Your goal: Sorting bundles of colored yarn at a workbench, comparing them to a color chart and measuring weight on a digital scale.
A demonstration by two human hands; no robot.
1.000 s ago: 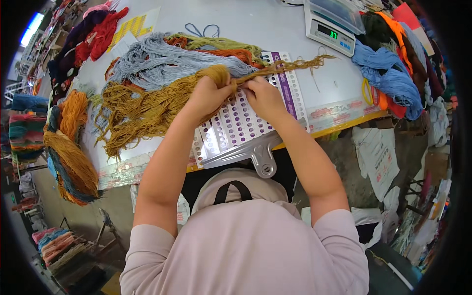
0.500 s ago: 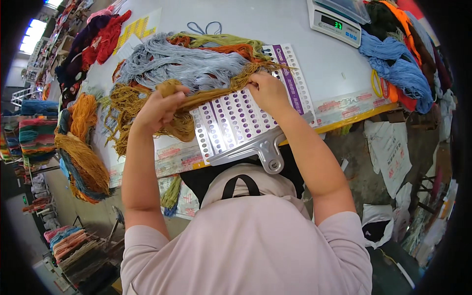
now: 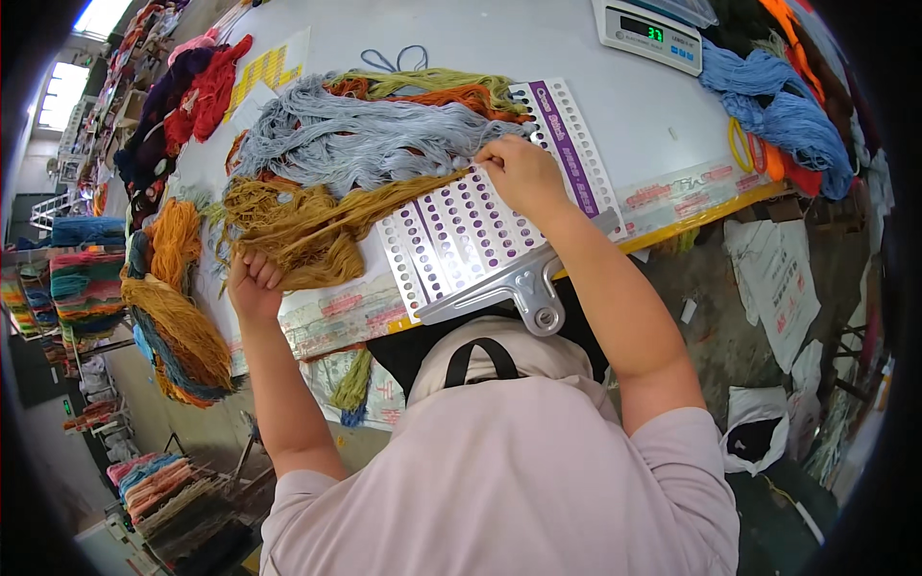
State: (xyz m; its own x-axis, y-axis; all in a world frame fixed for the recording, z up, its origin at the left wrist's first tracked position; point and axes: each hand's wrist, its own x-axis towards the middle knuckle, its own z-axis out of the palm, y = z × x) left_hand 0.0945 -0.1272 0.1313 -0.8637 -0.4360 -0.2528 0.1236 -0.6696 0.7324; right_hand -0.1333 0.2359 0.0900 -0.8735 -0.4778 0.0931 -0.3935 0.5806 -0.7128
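A hank of golden-brown thread (image 3: 336,226) stretches across the table between my hands. At its right end, my right hand (image 3: 523,178) pinches the thread over the white punched thread card (image 3: 423,245), which has a purple strip. The fingers of my left hand (image 3: 254,278) are curled around brown strands at the hank's left edge. Just beyond lies a thick bundle of pale grey-blue thread (image 3: 355,130), with rust-orange thread (image 3: 471,98) and olive-green thread (image 3: 442,82) behind it. A large silver bulldog clip (image 3: 509,288) grips the card's near edge.
A digital scale (image 3: 648,38) stands at the far right, near blue thread hanks (image 3: 778,106). Red thread (image 3: 206,91) lies at the far left. Orange and brown hanks (image 3: 178,307) hang over the left edge. A yellow-taped table edge (image 3: 691,226) runs in front of me.
My left hand has moved left and nearer to me, drawing the brown thread out straighter. My right hand stays over the card; the brown strands that crossed the card's top have come away.
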